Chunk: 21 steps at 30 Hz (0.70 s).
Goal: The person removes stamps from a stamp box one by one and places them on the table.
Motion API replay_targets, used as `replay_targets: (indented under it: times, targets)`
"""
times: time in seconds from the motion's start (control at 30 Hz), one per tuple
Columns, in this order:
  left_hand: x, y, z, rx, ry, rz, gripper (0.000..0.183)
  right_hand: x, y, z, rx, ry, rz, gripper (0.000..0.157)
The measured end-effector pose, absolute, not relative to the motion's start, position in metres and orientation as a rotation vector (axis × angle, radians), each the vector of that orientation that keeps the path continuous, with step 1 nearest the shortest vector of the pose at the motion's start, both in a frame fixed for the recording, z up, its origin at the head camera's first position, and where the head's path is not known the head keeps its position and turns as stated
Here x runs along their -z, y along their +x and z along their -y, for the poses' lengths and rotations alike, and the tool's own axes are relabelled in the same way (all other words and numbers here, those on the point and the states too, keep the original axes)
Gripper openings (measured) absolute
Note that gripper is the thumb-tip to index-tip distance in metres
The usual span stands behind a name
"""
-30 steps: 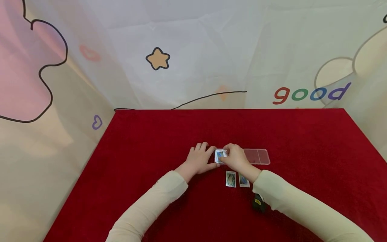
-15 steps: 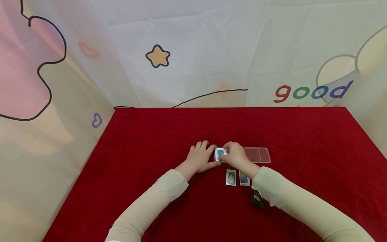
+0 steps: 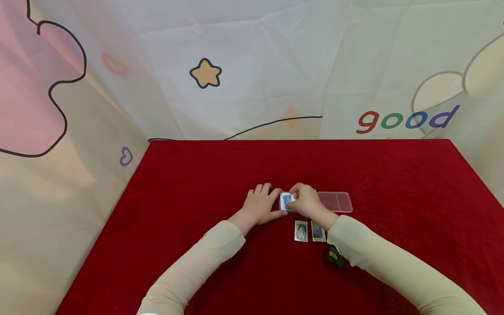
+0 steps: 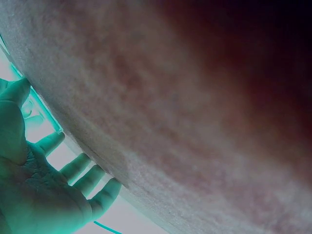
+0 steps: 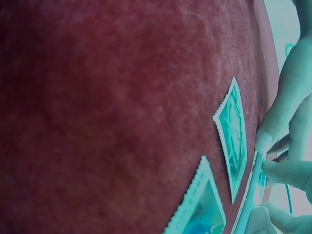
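Note:
A long clear plastic case (image 3: 334,202) lies on the red cloth, with a white-bordered stamp (image 3: 286,201) at its left end. My right hand (image 3: 308,202) bends over the case and pinches this stamp between thumb and index finger, covering its right part. At the case's left end, my left hand (image 3: 257,206) spreads out, its index fingertip at the upper corner and its thumb along the near edge. Two loose stamps with perforated edges lie closer to me: a greenish one (image 3: 301,231) and a blue one (image 3: 318,232), the latter partly beneath my right wrist.
Red cloth (image 3: 220,170) covers the table, which ends at a printed white backdrop (image 3: 267,78). A small dark object with a yellow mark (image 3: 335,257) sits by my right cuff.
The head view has shifted slightly. My right wrist and the dark object at its cuff have moved a little away from me; both hands keep their places at the case.

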<state>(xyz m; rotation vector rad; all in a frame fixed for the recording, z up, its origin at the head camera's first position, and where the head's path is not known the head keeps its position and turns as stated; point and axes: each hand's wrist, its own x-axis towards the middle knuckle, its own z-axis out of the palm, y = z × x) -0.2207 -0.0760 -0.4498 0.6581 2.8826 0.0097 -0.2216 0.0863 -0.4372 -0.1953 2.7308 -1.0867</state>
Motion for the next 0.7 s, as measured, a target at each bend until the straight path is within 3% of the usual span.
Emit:
replay_targets:
  times: [0.7]
  targets:
    - [0.4538, -0.2210, 0.0759, 0.025, 0.670, -2.907, 0.064, 0.4430, -0.2169, -0.0818, 1.178, -0.186, -2.746, 0.035]
